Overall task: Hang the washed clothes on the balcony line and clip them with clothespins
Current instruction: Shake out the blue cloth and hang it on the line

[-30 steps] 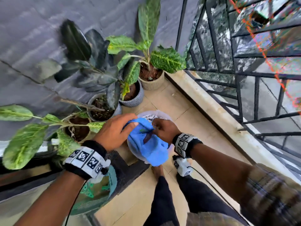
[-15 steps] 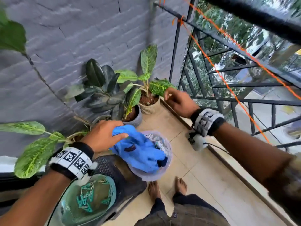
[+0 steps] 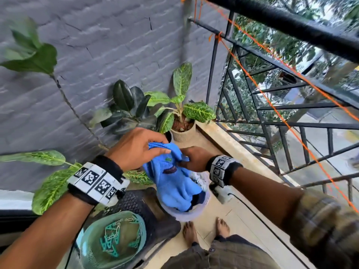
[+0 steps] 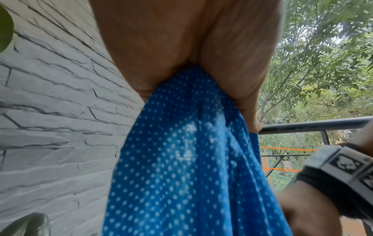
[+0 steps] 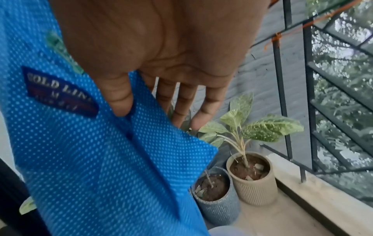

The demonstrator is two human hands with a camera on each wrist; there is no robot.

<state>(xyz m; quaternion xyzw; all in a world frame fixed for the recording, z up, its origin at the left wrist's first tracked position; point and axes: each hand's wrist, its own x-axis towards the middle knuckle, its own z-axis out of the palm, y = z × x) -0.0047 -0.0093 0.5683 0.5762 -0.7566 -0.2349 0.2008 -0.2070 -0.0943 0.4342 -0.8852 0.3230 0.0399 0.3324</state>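
A blue white-dotted garment (image 3: 172, 181) hangs partly lifted out of a pale basin (image 3: 186, 215) of washed clothes on the floor. My left hand (image 3: 165, 147) pinches its bunched top edge, and the left wrist view shows the cloth (image 4: 181, 159) trailing from that hand (image 4: 181, 71). My right hand (image 3: 182, 162) grips the garment near its collar. In the right wrist view, the thumb of that hand (image 5: 141, 103) presses the fabric (image 5: 90, 159) beside a dark label (image 5: 60, 91), fingers behind. The orange clothesline (image 3: 272, 105) runs along the railing at right. Green clothespins (image 3: 114, 237) lie in a teal basket.
Potted plants (image 3: 182, 131) stand against the grey brick wall (image 3: 97, 55). The teal basket (image 3: 85, 247) sits on a black stool (image 3: 155, 216) at lower left. A black metal railing (image 3: 291, 22) and a tiled ledge (image 3: 233, 144) bound the right side. My bare feet (image 3: 206, 230) stand behind the basin.
My right hand came back from near the railing and took hold of the garment. My left hand has raised the blue cloth higher out of the basin.
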